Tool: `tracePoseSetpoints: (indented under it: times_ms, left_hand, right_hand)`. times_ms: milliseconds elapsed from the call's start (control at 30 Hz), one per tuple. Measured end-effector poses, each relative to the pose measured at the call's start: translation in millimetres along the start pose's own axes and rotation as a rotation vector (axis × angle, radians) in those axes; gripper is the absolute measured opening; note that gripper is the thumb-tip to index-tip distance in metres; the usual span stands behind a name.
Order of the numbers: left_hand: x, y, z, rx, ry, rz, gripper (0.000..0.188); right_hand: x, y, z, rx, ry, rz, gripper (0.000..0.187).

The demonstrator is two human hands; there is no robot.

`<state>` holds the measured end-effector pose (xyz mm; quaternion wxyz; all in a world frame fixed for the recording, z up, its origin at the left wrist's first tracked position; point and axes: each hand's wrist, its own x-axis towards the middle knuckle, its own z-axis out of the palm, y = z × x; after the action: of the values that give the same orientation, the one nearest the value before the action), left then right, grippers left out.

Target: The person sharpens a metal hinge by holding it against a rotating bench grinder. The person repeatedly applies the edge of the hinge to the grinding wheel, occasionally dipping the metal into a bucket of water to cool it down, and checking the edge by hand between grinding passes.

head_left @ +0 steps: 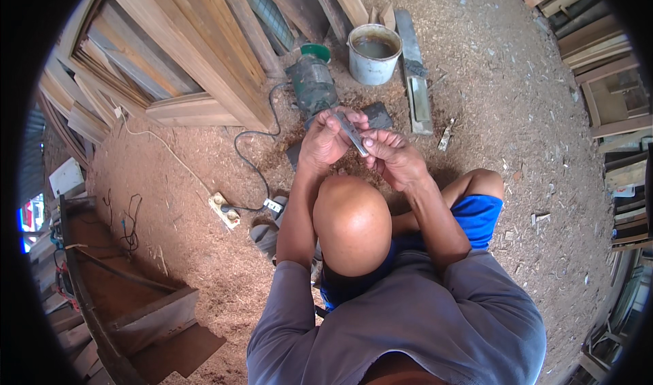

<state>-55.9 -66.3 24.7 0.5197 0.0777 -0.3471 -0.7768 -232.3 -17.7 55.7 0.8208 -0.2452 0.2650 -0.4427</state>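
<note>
A narrow, flat metal blade (352, 135) is held at a slant between my two hands, above and beyond my raised knee. The fingers of my left hand (328, 139) close on its upper part. My right hand (393, 155) pinches the lower end between thumb and fingers. Just beyond my left hand stands a green bench grinder (314, 86) with a black cord, its near end partly hidden by that hand. To its right is a whitish bucket (374, 65) holding murky liquid. A sharpening stone (419, 103) appears to lie on a long board beside the bucket.
Large wooden frames (204, 109) lean at the far left. A pale power strip (224, 211) with cords lies on the sawdust-strewn floor left of my knee. A brown wooden bench-like piece (156, 310) stands at the near left. Stacked timber (598, 52) lines the right side.
</note>
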Motion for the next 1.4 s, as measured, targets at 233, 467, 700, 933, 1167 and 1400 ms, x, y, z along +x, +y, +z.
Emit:
tracePoseSetpoints:
  times_ms: [233,467,700,933,1167,1400]
  left_hand:
    - [-1,1,-1,0.002,0.008,0.004,0.043]
    - [2,6,12,-0.004,-0.012,-0.022,0.048]
    - [-3,13,17,0.378,0.183,0.084,0.035]
    - [-3,18,24,0.346,0.279,0.029,0.025]
    - [-2,14,25,0.184,0.213,0.072,0.025]
    - [0,4,7,0.102,0.168,0.086,0.023]
  right_hand:
    - [0,-1,1,0.039,0.008,0.032,0.01]
    - [0,1,-8,-0.039,-0.005,-0.049,0.017]
    - [2,0,-2,-0.499,0.183,-0.333,0.013]
    - [0,-4,-7,-0.469,0.15,-0.339,0.012]
    - [-3,-5,-7,-0.311,0.149,-0.234,0.015]
    - [-6,-6,7,-0.177,0.188,-0.31,0.019]
